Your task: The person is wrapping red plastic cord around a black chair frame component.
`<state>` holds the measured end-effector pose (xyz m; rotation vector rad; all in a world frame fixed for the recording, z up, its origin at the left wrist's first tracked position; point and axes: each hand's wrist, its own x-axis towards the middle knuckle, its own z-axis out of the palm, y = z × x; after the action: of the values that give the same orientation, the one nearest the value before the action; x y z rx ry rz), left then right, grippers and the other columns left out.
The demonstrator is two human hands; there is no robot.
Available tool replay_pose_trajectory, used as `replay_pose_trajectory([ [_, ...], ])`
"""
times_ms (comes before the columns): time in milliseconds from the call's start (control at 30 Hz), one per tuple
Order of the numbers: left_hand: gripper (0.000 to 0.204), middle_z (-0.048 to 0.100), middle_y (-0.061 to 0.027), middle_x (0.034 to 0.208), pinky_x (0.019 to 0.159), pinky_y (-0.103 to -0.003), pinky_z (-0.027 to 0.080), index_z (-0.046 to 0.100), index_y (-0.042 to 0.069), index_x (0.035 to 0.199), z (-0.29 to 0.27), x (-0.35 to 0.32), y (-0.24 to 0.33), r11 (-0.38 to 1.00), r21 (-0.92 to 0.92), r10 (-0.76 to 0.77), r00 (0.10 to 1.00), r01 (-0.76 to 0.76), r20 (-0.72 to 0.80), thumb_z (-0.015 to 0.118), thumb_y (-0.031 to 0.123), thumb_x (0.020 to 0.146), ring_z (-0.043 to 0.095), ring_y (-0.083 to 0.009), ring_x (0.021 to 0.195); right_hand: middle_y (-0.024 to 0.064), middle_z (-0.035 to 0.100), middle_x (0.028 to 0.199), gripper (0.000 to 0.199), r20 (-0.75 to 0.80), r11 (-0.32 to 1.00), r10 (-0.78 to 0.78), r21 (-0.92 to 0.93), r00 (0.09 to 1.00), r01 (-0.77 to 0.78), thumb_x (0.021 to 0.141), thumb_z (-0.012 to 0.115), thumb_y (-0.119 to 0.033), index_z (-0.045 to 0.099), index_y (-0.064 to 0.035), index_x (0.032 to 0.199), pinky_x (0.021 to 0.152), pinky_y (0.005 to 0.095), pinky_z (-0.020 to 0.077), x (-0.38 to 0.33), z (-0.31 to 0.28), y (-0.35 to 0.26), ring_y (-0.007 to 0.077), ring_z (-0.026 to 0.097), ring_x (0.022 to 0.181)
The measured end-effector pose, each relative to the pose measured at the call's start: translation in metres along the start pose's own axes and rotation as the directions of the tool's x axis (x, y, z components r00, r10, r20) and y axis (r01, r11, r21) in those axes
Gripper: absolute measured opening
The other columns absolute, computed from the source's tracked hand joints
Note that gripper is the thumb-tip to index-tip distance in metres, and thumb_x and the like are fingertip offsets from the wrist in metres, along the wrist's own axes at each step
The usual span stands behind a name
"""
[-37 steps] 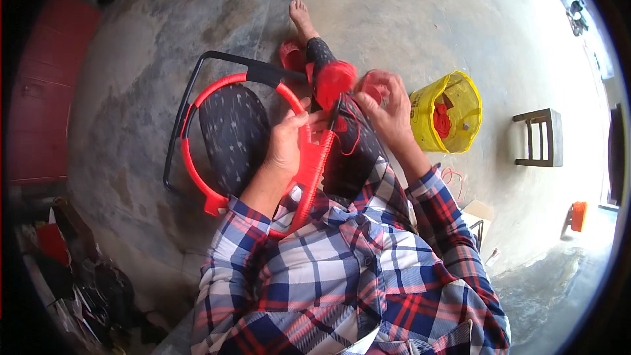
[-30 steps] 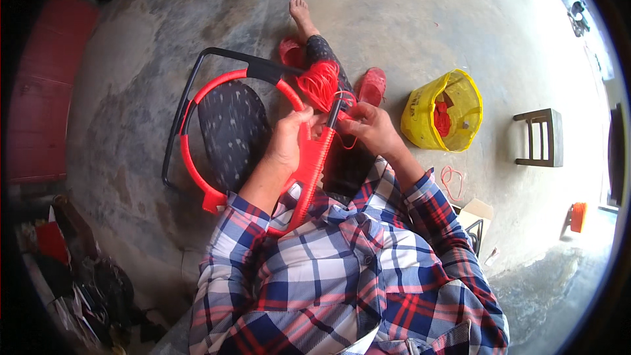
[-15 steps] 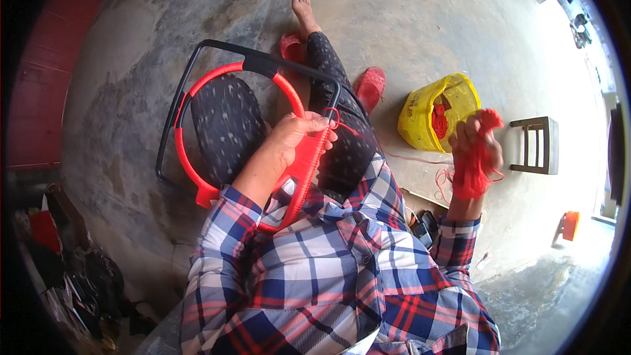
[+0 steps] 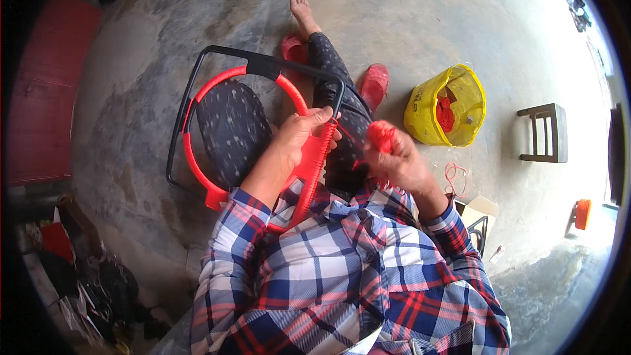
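My left hand (image 4: 296, 139) is closed round the right side of a black frame (image 4: 192, 85) resting over my lap. Inside the frame sits a red ring (image 4: 188, 152), and a red panel (image 4: 309, 159) shows below my left hand. Tight turns of red cord (image 4: 317, 161) cover the bar there. In front of my lap, right of the frame, my right hand (image 4: 409, 165) is clenched on a bundle of red cord (image 4: 381, 134). Motion slightly blurs that hand. A strand appears to run from the bundle toward the frame.
A yellow bucket (image 4: 420, 117) with red cord inside stands to the right, before a small dark stool (image 4: 559, 133). Red slippers (image 4: 373, 85) lie by my legs. Loose cord (image 4: 453, 169) and an opened cardboard box (image 4: 483, 205) are at my right side. Clutter (image 4: 79, 276) fills the lower left.
My right hand has swung left with the red cord bundle, from beside the yellow bucket to near the frame. My left hand keeps its hold; the frame has shifted slightly right.
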<state>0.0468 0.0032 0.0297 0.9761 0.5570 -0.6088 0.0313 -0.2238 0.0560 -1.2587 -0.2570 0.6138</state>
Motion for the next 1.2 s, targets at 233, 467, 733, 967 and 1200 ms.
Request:
replay_pose_trajectory([
  [233,0.018,0.066,-0.0155,0.076,0.06,-0.032,0.053,0.064,0.001,0.092,-0.018,0.0,-0.001,0.997,-0.075,0.005,0.998,0.0,0.056,0.064,0.018,0.085,0.064,-0.0227,0.062,0.0003,0.052,0.066,0.014,-0.598,0.992,0.021,0.115,0.801,0.06,0.088,0.058,-0.017,0.056,-0.0035,0.093,0.046,0.0259,0.0419,-0.005,-0.106,-0.021,0.0105,0.048,0.051],
  [467,0.016,0.066,-0.0149,0.076,0.059,-0.031,0.053,0.062,0.001,0.092,-0.03,-0.004,-0.006,0.999,-0.019,0.032,0.999,-0.031,0.018,0.061,0.017,0.087,0.064,-0.0217,0.061,0.0012,0.051,0.075,0.021,-0.621,0.886,-0.199,0.216,0.758,0.41,0.091,0.054,-0.024,0.053,-0.0072,0.104,0.058,0.0275,0.0465,-0.035,-0.115,-0.021,0.0118,0.049,0.062],
  [733,0.017,0.066,-0.0145,0.075,0.059,-0.031,0.053,0.063,0.001,0.093,-0.011,-0.017,-0.003,0.999,-0.007,0.037,0.993,-0.036,0.111,0.062,0.017,0.087,0.064,-0.0214,0.06,0.0053,0.062,0.103,0.05,0.238,0.735,0.159,-0.677,0.958,0.046,0.078,0.058,-0.006,0.05,-0.0028,0.128,0.092,0.0309,0.0436,0.04,-0.006,0.012,0.019,0.057,0.102],
  [967,0.016,0.066,-0.0174,0.076,0.058,-0.034,0.055,0.063,0.0,0.095,0.006,-0.012,-0.01,0.999,-0.027,0.044,0.988,-0.041,0.149,0.063,0.014,0.086,0.066,-0.0246,0.061,0.0029,0.061,0.1,0.053,-0.133,0.901,-0.375,-0.286,0.917,0.327,0.08,0.066,-0.002,0.048,-0.0048,0.13,0.082,0.0245,0.0457,0.084,0.01,0.014,0.01,0.056,0.093],
  [1200,0.018,0.066,-0.0172,0.076,0.056,-0.034,0.054,0.063,0.001,0.096,0.002,-0.008,-0.008,0.998,0.048,0.031,0.986,-0.039,0.167,0.064,0.016,0.085,0.065,-0.0243,0.06,-0.0042,0.059,0.085,0.018,-0.329,0.903,-0.419,-0.059,0.846,0.425,0.089,0.064,-0.008,0.061,-0.0027,0.106,0.073,0.0231,0.0474,0.086,0.0,0.005,0.0072,0.056,0.083],
])
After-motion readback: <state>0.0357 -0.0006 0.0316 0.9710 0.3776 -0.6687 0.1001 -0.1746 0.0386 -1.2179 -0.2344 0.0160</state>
